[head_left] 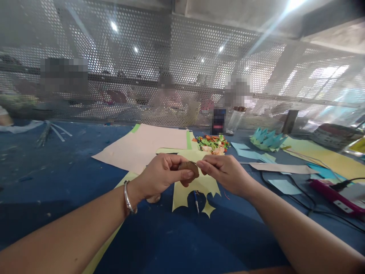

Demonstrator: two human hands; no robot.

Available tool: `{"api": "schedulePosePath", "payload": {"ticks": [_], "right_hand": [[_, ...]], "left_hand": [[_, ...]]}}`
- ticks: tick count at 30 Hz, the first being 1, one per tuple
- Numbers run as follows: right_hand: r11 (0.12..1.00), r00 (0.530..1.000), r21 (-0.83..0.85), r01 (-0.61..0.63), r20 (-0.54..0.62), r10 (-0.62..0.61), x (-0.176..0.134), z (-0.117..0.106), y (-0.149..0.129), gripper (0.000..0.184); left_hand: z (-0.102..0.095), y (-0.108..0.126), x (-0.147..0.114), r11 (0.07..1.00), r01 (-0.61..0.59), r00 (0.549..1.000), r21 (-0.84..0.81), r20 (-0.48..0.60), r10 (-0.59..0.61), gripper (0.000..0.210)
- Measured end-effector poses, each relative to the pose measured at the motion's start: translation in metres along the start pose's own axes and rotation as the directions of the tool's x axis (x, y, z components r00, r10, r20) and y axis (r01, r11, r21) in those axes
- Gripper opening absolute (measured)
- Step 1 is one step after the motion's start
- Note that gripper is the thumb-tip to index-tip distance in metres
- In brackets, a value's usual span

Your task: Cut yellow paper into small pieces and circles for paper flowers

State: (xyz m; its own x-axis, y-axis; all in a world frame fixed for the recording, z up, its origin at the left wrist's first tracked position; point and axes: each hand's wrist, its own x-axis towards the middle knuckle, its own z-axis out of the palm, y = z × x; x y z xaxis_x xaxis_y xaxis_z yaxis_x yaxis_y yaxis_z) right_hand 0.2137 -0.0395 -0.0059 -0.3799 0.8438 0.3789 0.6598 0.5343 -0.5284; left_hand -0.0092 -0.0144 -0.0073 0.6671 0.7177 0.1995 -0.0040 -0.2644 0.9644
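My left hand (167, 171), with a silver bangle at the wrist, is closed around a brown rounded piece (190, 167), thumb on its face. Close to that piece's right edge, my right hand (225, 171) makes a pinch; anything between its fingertips is too small to make out. Below the hands lies pale yellow paper (182, 196) with curved cut-outs. A blue pen-like tool (196, 201) with a light tip rests in one cut-out, and a small pointed yellow scrap (209, 208) lies beside it. Another roundish tan piece (154, 198) is partly hidden under my left hand.
Large pale pink sheets (154, 139) lie behind my left hand. A heap of green and orange paper bits (212, 144), a spiky blue-green paper piece (266, 139) and blue scraps (285, 186) are farther right. A magenta power strip (336, 196) with black cables sits at right. Perforated metal screen (194, 57) behind.
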Motion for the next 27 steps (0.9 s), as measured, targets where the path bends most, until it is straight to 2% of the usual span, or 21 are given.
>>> {"api": "schedulePosePath", "payload": {"ticks": [5, 11, 15, 27], "right_hand": [[1.0, 1.0, 0.002, -0.002, -0.031, 0.002, 0.0, 0.0, 0.0, 0.049], [0.999, 0.993, 0.04, -0.029, -0.116, 0.034, 0.002, 0.0, -0.001, 0.047], [0.998, 0.99, 0.057, -0.026, -0.136, 0.034, 0.003, 0.002, -0.001, 0.047], [1.0, 0.989, 0.021, 0.001, -0.151, 0.002, 0.0, 0.006, -0.006, 0.045]], "left_hand": [[-0.001, -0.004, 0.002, 0.999, 0.006, 1.0, -0.047, -0.02, -0.007, 0.014], [0.001, -0.006, 0.005, 0.987, -0.061, 0.983, -0.15, -0.181, 0.033, 0.012], [0.002, -0.003, 0.004, 0.981, -0.063, 0.959, -0.184, -0.282, 0.009, 0.014], [0.009, -0.006, 0.002, 0.973, -0.088, 0.971, -0.213, -0.238, 0.035, 0.017]]}}
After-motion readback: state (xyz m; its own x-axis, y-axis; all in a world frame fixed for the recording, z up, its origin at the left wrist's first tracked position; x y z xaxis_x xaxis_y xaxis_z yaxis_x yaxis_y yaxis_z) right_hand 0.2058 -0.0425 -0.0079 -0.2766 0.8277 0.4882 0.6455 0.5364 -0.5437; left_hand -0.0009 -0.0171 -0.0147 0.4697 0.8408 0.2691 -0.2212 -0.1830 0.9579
